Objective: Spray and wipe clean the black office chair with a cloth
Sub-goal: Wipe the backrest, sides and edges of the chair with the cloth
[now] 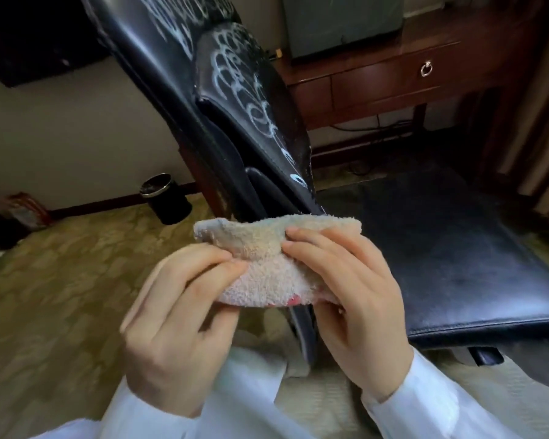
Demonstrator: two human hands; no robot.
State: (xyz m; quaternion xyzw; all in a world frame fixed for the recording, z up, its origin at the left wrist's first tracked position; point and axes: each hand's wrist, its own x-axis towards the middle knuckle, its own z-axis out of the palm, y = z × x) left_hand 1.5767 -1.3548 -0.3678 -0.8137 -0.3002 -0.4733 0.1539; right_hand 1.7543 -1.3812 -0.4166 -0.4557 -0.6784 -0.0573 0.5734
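The black office chair (441, 255) fills the middle, its backrest streaked with white foam swirls (235, 80). Just in front of the chair's seat edge, a folded beige cloth (267, 248) is held between both hands. The left hand (184, 312) pinches the cloth's lower left side; the right hand (349, 299) grips its right side, fingers over the top fold.

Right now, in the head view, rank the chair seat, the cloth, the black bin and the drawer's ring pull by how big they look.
1. Chair seat, largest.
2. Cloth, though it is near the camera, so it looks bigger than it is.
3. Black bin, farther off on the floor.
4. Ring pull, smallest.
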